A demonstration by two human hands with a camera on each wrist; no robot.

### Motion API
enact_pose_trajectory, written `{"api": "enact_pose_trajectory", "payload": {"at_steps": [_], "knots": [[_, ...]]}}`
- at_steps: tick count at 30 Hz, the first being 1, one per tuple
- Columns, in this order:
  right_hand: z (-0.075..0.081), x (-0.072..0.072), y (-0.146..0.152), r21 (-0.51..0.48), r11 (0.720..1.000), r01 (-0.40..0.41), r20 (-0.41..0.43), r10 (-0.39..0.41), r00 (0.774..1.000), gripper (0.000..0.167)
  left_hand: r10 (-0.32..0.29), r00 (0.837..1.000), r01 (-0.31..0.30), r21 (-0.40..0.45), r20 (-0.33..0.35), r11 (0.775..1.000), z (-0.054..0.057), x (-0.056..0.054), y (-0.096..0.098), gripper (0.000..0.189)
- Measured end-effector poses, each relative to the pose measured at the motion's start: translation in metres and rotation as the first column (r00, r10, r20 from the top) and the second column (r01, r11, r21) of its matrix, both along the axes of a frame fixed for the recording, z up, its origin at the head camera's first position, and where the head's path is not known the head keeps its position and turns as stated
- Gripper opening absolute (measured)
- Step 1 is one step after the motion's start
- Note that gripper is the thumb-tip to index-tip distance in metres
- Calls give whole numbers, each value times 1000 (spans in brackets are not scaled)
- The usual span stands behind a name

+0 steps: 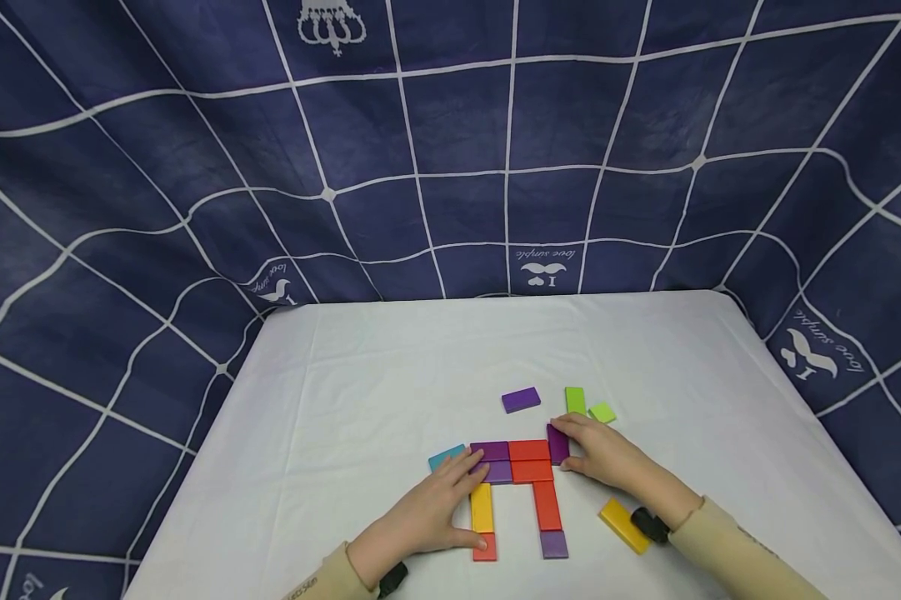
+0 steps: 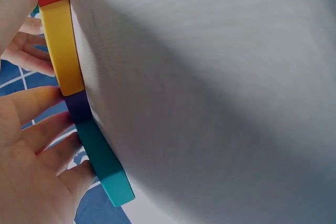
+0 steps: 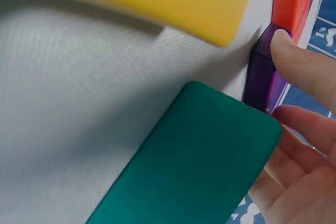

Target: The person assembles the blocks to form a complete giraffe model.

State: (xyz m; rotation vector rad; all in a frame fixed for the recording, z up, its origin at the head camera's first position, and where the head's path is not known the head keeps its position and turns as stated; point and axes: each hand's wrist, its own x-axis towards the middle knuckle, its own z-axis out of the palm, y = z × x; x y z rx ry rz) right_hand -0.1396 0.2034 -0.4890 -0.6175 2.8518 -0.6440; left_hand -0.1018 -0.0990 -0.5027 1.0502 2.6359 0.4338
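Flat coloured blocks form a figure with two legs on the white tabletop. My left hand (image 1: 429, 510) lies over its left side with fingers spread. Its fingertips touch the purple blocks (image 1: 499, 472), while the thumb rests on a small red block (image 1: 486, 547) below the yellow block (image 1: 482, 507). At the figure's upper right, my right hand (image 1: 606, 452) pinches a dark purple block (image 1: 558, 445) between thumb and fingers, right against the red blocks (image 1: 530, 461). In the right wrist view, the thumb presses that purple block's (image 3: 259, 74) end. A teal block (image 2: 106, 161) lies beside my left fingers.
Beyond the figure lie a loose purple block (image 1: 521, 400) and two lime-green blocks (image 1: 575, 400). A yellow block (image 1: 619, 523) lies under my right wrist. A dark green block (image 3: 194, 150) is close to the right wrist camera. A blue gridded curtain (image 1: 458, 208) surrounds the table.
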Motion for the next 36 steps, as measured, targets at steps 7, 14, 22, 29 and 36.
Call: {"api": "enact_pose_trajectory", "payload": {"at_steps": [7,14,22,29,36], "knots": [[-1,-1,1,12,1000,6,-10,-6,1000,59,-2,1000,2,-3,1,1000,0,0,0,96],[0,-2,1,-2,1000,-1,-10,1,1000,59,-4,1000,4,5,-7,1000,2,-1,-1,95],[7,-13,6,-52,998,29,-15,-30,999,55,-4,1000,4,3,-5,1000,0,-1,-2,96],[25,-50,-1,-47,999,9,-58,-11,998,40,-2,1000,2,-1,-1,1000,2,-1,-1,96],[24,-74,-27,29,999,-33,3,33,999,44,2,1000,-2,5,16,1000,2,1,-1,95]]}}
